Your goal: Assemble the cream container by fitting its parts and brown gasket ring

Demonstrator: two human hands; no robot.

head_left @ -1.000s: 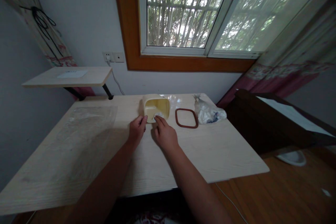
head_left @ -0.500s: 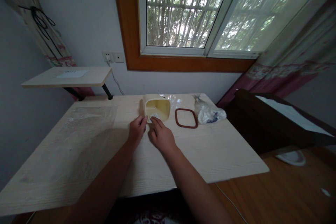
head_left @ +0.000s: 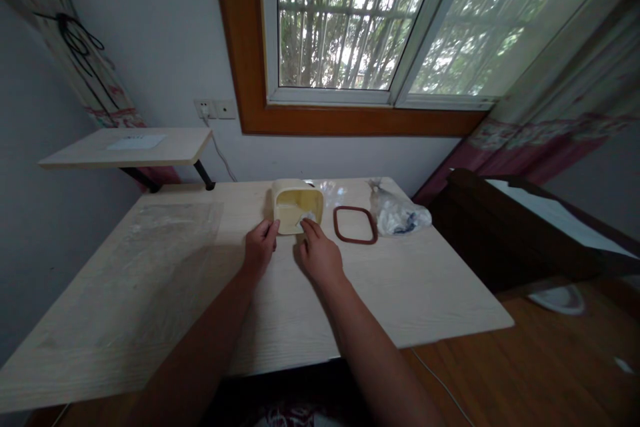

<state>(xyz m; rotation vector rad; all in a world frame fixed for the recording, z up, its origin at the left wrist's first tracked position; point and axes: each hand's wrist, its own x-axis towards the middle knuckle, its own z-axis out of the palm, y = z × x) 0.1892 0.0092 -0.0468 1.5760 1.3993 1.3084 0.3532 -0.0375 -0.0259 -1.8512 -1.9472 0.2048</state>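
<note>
Head: white wad partly behind fingers

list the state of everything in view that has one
box, tipped on its side, opening toward the hands
left hand, gripping the box's rim
right hand, holding a white wad at the box's opening
red-brown frame, lying flat
clear bag, bulging, slumped
plastic sheet, spread flat
plug, in the socket
left curtain, tied back

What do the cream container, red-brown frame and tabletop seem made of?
Cream container: likely satin plastic, by its smooth, even colour and rounded corners.
Red-brown frame: perhaps plastic, dull-sheened; rounded corners suggest moulding.
Tabletop: wood or wood-look laminate, fairly matt, faintly grained.
</note>
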